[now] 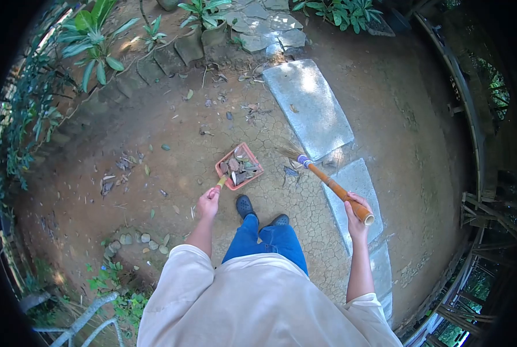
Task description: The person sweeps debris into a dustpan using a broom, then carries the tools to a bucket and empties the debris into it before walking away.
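Observation:
My left hand (208, 203) is closed round the short yellow-tipped handle of a red dustpan (257, 168). Brown and dark dry leaves (238, 168) lie inside the pan, which is in front of my feet. In my right hand (359, 214) is a broom (334, 186) with a thick orange-brown bamboo handle, gripped near its open end. Its thin bristles (290, 151) point up and left, to the right of the dustpan, near a few dark leaves (291, 172) on the cracked soil.
Grey stone slabs (310, 107) form a path on the right. More dry leaves (119, 168) are scattered on the ground to the left. Upright edging tiles (150, 70) border plants (93, 43) at upper left. A ring of small stones (145, 237) is at lower left.

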`<act>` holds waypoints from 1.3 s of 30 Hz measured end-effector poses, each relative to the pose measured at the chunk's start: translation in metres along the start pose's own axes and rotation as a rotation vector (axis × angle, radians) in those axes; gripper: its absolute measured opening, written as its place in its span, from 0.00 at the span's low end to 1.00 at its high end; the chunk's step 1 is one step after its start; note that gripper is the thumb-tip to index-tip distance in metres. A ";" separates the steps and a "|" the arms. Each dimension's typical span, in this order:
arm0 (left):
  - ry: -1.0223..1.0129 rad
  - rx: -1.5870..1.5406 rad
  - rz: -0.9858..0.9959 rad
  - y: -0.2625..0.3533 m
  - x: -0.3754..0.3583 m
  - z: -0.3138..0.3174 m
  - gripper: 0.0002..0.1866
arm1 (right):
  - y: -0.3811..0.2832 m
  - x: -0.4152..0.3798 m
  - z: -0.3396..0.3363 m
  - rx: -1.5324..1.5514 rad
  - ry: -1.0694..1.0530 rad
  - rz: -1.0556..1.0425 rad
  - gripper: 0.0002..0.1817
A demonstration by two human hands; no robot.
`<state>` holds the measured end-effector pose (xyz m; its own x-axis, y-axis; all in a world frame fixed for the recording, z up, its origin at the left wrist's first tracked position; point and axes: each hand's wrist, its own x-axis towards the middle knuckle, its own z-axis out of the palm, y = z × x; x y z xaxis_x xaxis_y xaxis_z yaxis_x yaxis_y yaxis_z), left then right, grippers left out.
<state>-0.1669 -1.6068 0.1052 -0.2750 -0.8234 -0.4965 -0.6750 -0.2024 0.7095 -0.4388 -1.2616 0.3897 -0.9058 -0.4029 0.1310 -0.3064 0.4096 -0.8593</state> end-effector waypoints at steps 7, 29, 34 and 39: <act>-0.054 0.127 0.063 0.022 -0.017 0.035 0.22 | 0.034 -0.027 -0.018 -0.122 0.078 0.016 0.12; -0.081 0.071 0.016 0.030 -0.070 0.104 0.26 | 0.043 -0.124 -0.096 0.073 0.164 0.116 0.12; -0.064 0.053 0.004 0.043 -0.095 0.095 0.27 | 0.048 -0.134 -0.110 0.044 0.220 0.110 0.12; -0.081 0.039 -0.003 0.030 -0.105 0.086 0.27 | 0.068 -0.151 -0.113 -0.017 0.259 0.126 0.12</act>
<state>-0.2171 -1.4805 0.1355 -0.3267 -0.7768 -0.5383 -0.7015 -0.1823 0.6889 -0.3558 -1.0803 0.3671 -0.9809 -0.1263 0.1480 -0.1900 0.4579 -0.8685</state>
